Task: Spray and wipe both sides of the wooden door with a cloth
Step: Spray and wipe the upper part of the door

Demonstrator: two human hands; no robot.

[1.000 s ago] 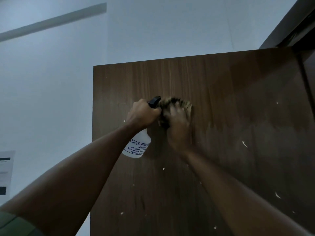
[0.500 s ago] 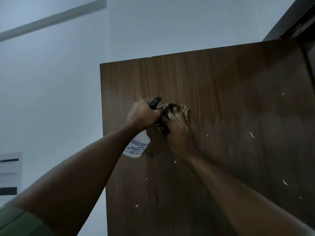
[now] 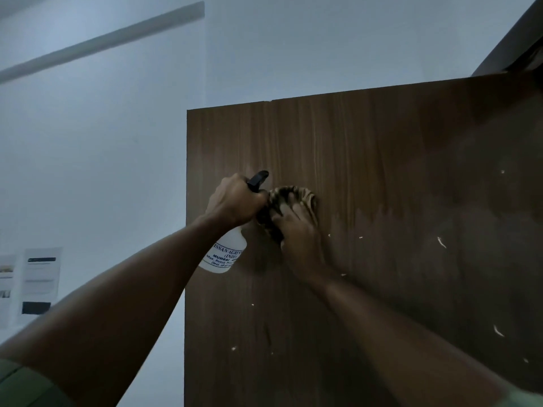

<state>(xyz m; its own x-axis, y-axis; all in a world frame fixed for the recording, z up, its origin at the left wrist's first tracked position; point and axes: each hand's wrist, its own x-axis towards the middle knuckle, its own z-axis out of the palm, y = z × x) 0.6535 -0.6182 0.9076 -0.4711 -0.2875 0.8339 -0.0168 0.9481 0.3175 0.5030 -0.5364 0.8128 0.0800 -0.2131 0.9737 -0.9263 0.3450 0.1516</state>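
Note:
The dark wooden door (image 3: 382,177) fills the right of the head view, with small white flecks on its face. My left hand (image 3: 236,202) grips the black head of a white spray bottle (image 3: 224,254), whose body hangs below my fist near the door's left edge. Just to the right, my right hand (image 3: 299,230) presses a crumpled brown striped cloth (image 3: 293,195) flat against the door's upper part. The two hands almost touch. A duller, damp-looking patch spreads to the right of the cloth.
A pale wall (image 3: 102,142) lies left of the door's free edge, with papers (image 3: 32,284) stuck on it low down. A dark door frame (image 3: 511,45) runs along the top right corner.
The view has shifted, so the door's top edge sits lower and its left edge further right. The cloth under my right hand has slid slightly rightward; my left hand keeps the bottle.

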